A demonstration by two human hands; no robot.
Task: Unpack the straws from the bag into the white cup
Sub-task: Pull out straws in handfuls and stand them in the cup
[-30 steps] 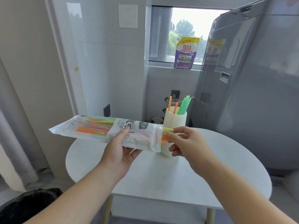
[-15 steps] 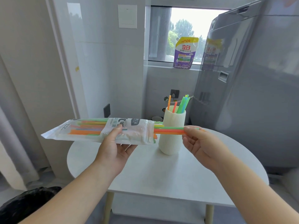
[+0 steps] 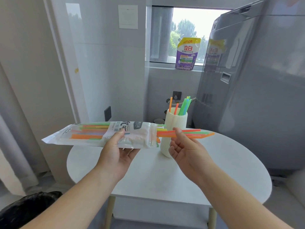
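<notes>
Gripping the clear plastic straw bag from beneath in the head view, the left hand is holding it level above the round white table, thumb pressing on top. The right hand is pinching a bundle of orange and green straws jutting from the bag's open end, crossing in front of the ribbed white cup. Several straws are standing upright in that cup.

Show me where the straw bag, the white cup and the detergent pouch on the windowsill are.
straw bag point(image 3: 92, 134), head view, clear left half.
white cup point(image 3: 179, 121), head view, ribbed upper wall.
detergent pouch point(image 3: 187, 54), head view, front label.
</notes>
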